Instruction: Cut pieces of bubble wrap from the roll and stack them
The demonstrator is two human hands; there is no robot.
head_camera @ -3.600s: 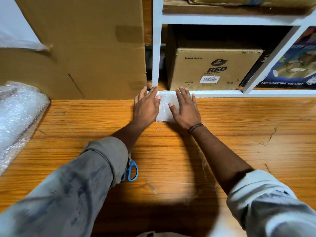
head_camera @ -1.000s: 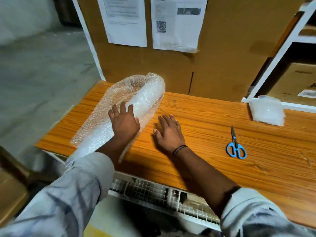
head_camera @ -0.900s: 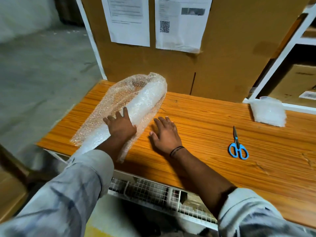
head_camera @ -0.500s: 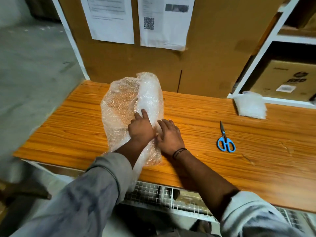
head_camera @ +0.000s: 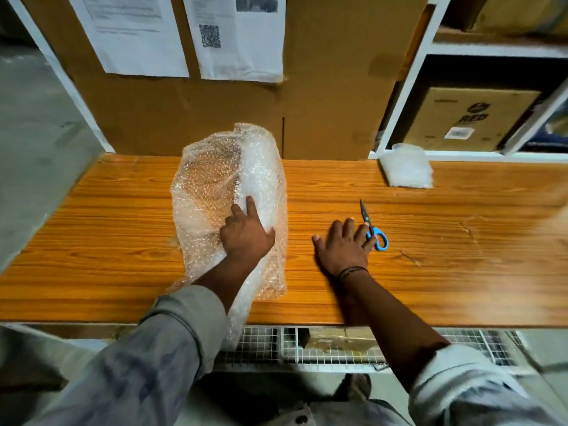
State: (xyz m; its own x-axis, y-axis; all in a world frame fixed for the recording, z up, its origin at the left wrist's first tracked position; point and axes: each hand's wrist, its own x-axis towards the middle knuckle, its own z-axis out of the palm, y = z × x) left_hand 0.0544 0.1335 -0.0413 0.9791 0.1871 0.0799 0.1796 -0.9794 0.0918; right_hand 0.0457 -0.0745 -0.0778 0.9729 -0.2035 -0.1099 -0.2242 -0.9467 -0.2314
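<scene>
Counting hands: two, both bare, both on the wooden table [head_camera: 461, 272].
Left hand [head_camera: 246, 235]: laid palm-down on the bubble wrap roll [head_camera: 261, 179], index finger stretched forward, the other fingers loosely curled; it presses on the wrap and does not clasp it.
Right hand [head_camera: 341, 247]: flat and spread on bare wood, its outer fingers lying over the handles of the scissors [head_camera: 373, 229]; I cannot tell whether they have hold of them.
Bubble wrap roll: one, lying lengthwise away from the person at the table's middle-left, a loose layer opened to its left, its near end hanging over the front edge.
Scissors: one pair, blue handles, blades closed and pointing away, well apart from the roll.
Cut pieces [head_camera: 405, 167]: one small white stack at the back right, against the white shelf frame [head_camera: 396, 103]; the count of sheets cannot be told.
Behind the table: one large cardboard panel [head_camera: 322, 87] with two printed sheets [head_camera: 233, 41]; one carton [head_camera: 467, 118] marked RED in the shelf.
Below the front edge: wire mesh [head_camera: 307, 345].
</scene>
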